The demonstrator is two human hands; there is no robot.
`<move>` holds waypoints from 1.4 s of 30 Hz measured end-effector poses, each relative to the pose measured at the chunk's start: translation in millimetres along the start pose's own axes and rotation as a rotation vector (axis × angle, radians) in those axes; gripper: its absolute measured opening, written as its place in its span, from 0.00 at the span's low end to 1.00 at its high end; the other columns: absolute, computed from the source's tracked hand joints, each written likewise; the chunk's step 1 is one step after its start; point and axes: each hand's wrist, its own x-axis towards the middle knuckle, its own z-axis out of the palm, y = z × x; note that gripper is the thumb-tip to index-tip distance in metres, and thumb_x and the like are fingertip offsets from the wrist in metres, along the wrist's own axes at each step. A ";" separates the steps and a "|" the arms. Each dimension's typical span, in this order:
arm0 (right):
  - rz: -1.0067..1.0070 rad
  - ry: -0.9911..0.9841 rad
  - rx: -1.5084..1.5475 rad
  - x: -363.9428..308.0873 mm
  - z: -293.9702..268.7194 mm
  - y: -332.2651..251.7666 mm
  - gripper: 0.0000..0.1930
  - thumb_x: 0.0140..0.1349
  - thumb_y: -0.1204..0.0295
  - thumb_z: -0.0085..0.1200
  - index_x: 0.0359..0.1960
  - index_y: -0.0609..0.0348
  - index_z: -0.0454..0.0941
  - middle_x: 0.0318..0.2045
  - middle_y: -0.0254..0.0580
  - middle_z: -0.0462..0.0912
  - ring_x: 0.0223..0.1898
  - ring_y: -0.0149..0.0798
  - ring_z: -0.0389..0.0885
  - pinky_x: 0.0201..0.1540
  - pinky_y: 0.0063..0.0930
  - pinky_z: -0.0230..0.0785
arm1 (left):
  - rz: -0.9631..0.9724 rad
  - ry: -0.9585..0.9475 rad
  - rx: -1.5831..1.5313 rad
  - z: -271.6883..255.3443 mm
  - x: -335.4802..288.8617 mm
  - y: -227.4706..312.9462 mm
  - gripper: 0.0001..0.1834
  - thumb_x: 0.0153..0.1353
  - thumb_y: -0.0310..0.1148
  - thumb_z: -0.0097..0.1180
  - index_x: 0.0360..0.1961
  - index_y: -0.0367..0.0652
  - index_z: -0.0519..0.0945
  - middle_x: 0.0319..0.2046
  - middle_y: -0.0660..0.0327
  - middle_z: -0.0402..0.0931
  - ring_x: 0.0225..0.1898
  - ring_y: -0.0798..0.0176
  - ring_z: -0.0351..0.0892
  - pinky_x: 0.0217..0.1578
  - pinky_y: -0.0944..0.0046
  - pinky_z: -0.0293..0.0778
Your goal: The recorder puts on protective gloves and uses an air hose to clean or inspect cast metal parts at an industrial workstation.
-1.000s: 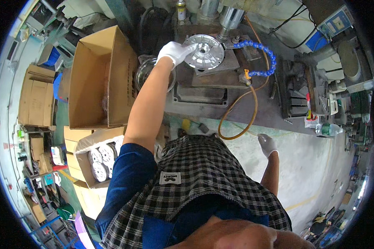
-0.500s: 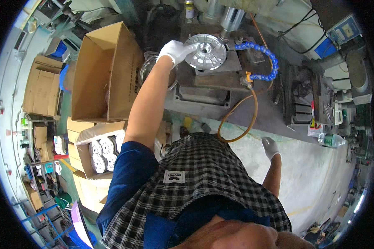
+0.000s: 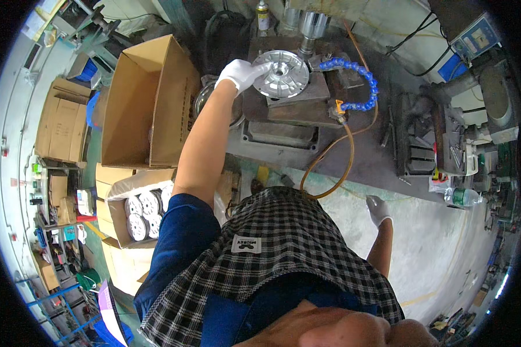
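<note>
"While the left hand (image 3: 237, 74) is up at the disc (image 3: 281, 74), how is its arm set?"

"Stretched out long. The bare forearm (image 3: 205, 139) rises from the blue sleeve (image 3: 182, 225), pointing toward twelve and leaning a little to one. At the wrist, the white-gloved hand bends toward three."

"And its fingers?"

"They touch the disc at its nine o'clock edge, one laid straight over the rim toward the hub. The rest don't show clearly, so I can't tell whether they grip it."

"Where exactly is the disc?"

"Ribbed face up, above the plate (image 3: 317, 88). The spindle (image 3: 314, 26) stands near it, between one and two, and the blue hose (image 3: 373, 88) curves round at three."

"The right hand (image 3: 379, 211)?"

"Well apart from the disc, at five o'clock, in front of the pale floor (image 3: 422, 243). It's gloved too, tipped toward eleven, its fingers loosely extended rather than clenched. The tan tube (image 3: 352, 151) loops near it, between ten and eleven."

"What's beside the left arm?"

"A tall box (image 3: 176, 104) at ten o'clock, and a carton (image 3: 117, 220) of packed discs (image 3: 151, 202) at eight."
</note>
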 end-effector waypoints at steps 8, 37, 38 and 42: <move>0.082 -0.050 -0.044 -6.5 -5.5 18.3 0.24 0.69 0.52 0.53 0.56 0.59 0.81 0.52 0.58 0.84 0.56 0.57 0.80 0.57 0.44 0.72 | -0.013 0.027 -0.145 -4.6 -13.8 6.7 0.40 0.62 0.67 0.54 0.37 0.31 0.86 0.29 0.48 0.82 0.34 0.50 0.80 0.39 0.56 0.72; 0.036 -0.123 0.104 19.0 -42.6 77.9 0.24 0.72 0.56 0.52 0.61 0.61 0.76 0.51 0.47 0.83 0.48 0.38 0.83 0.44 0.35 0.78 | -0.726 0.528 -0.026 -125.7 -118.2 -286.4 0.39 0.60 0.67 0.53 0.45 0.37 0.86 0.44 0.39 0.83 0.50 0.46 0.84 0.52 0.53 0.76; -0.045 -0.095 -0.016 22.8 -51.0 77.0 0.24 0.72 0.56 0.52 0.61 0.60 0.76 0.51 0.47 0.82 0.48 0.38 0.83 0.43 0.35 0.79 | -0.684 0.438 -0.078 -123.3 -106.3 -282.6 0.38 0.60 0.67 0.53 0.44 0.38 0.87 0.43 0.40 0.84 0.48 0.47 0.84 0.50 0.53 0.77; 0.070 -0.185 0.140 30.9 -78.1 80.0 0.26 0.71 0.54 0.53 0.63 0.59 0.74 0.51 0.48 0.83 0.47 0.40 0.84 0.43 0.38 0.79 | -0.390 0.469 0.155 -148.4 -154.2 -270.5 0.35 0.62 0.64 0.57 0.37 0.36 0.86 0.32 0.50 0.85 0.33 0.55 0.85 0.37 0.56 0.78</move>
